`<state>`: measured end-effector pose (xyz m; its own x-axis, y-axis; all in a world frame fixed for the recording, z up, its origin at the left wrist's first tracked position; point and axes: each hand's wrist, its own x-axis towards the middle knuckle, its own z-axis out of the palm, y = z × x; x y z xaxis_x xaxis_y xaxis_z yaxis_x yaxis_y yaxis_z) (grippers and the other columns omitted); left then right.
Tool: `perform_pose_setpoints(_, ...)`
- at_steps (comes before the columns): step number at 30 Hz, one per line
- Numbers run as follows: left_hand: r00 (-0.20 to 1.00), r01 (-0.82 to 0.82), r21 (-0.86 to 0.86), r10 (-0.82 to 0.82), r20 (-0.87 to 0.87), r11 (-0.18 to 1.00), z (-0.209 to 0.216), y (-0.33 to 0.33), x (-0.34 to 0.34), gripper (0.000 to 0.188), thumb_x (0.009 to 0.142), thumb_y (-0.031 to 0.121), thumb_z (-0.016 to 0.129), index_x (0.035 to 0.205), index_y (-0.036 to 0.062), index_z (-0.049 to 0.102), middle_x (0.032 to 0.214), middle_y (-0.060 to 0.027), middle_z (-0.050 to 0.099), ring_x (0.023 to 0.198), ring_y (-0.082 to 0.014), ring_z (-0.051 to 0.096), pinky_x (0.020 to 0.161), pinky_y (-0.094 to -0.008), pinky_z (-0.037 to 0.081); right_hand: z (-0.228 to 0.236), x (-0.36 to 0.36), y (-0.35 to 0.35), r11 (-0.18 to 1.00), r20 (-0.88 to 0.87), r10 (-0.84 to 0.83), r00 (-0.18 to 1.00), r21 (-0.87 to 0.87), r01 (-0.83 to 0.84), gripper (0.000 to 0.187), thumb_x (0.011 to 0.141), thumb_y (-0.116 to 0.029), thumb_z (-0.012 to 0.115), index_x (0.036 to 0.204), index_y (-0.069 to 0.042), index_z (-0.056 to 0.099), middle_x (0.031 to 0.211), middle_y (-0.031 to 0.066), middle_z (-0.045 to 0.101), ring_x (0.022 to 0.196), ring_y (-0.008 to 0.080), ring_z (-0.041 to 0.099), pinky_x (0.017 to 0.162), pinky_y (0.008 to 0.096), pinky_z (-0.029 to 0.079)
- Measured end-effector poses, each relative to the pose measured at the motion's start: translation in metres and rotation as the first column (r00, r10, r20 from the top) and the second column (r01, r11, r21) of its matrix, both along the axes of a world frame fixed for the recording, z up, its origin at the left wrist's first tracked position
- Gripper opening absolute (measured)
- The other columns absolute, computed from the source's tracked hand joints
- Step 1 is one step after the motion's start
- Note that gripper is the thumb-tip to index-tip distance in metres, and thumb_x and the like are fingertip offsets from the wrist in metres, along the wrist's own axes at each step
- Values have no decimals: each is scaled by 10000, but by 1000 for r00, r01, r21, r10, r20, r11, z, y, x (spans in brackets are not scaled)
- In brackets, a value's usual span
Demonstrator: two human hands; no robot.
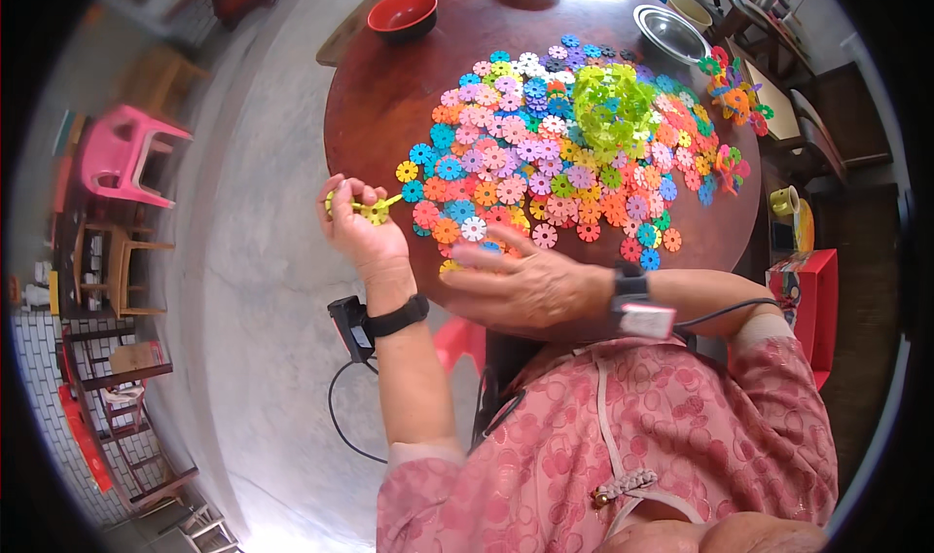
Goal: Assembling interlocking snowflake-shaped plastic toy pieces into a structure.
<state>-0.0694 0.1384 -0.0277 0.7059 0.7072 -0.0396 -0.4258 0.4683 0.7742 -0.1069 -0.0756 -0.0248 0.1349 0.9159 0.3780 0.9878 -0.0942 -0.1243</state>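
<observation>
Evidently the left hand (362, 208) is closed, its fingers curled around a small cluster of yellow-green pieces (375, 213), raised just beside the left edge of the bench (365, 125); the grip looks pinched near the fingertips, probably because the pieces are thin and small, and one tip pokes out toward the bench. The right hand (545, 285), blurred, stretches across the body near the front edge, fingers extended and nothing visible in them; whether it touches anything beneath, I cannot tell. Just beyond both hands lie the slotted flower discs (511, 154), loosely spread, perhaps so that each colour is easy to spot and pick. Farther out, a lime-green openwork ball (615, 110) rests among them, while a red bowl (403, 13) and a metal bowl (671, 34) stand toward the far side, apparently out of the way.
</observation>
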Motion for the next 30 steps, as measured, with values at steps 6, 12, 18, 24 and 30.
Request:
perform_pose_setpoints(6,997,-76,-3,76,5,997,-3,12,-2,111,864,59,536,975,70,533,729,-23,536,604,-114,482,603,-298,458,-51,9,57,998,89,2,996,-55,3,401,859,-281,542,1240,-156,541,1315,77,462,1309,281,346,1038,561,281)
perform_pose_setpoints(12,999,-49,11,48,13,999,2,4,-2,82,856,48,552,933,77,546,728,-24,525,597,-112,475,596,-284,445,-56,47,46,942,90,-303,949,-124,313,399,855,-322,592,1229,-185,567,1353,15,451,1330,258,333,1078,549,249)
perform_pose_setpoints(18,996,-83,-1,83,12,997,5,6,-4,74,853,39,547,914,81,547,722,-19,513,591,-108,467,590,-279,438,-53,79,30,916,154,-384,910,-64,397,393,839,-305,614,1208,-173,581,1325,23,468,1306,271,350,1063,520,263)
perform_pose_setpoints(24,995,-99,-4,99,11,995,6,4,-2,80,867,54,532,943,77,523,703,-19,499,604,-112,452,600,-286,425,-32,65,80,969,6,-247,969,-6,247,461,860,-291,594,1291,-158,501,1301,44,447,1314,283,325,1030,557,280)
perform_pose_setpoints(30,995,-98,11,97,28,995,1,7,-2,93,882,69,518,975,70,510,692,-22,497,611,-119,443,604,-285,416,-39,85,106,925,74,-271,960,-254,281,398,863,-265,558,1248,-165,536,1286,-19,480,1279,223,357,1037,517,279)
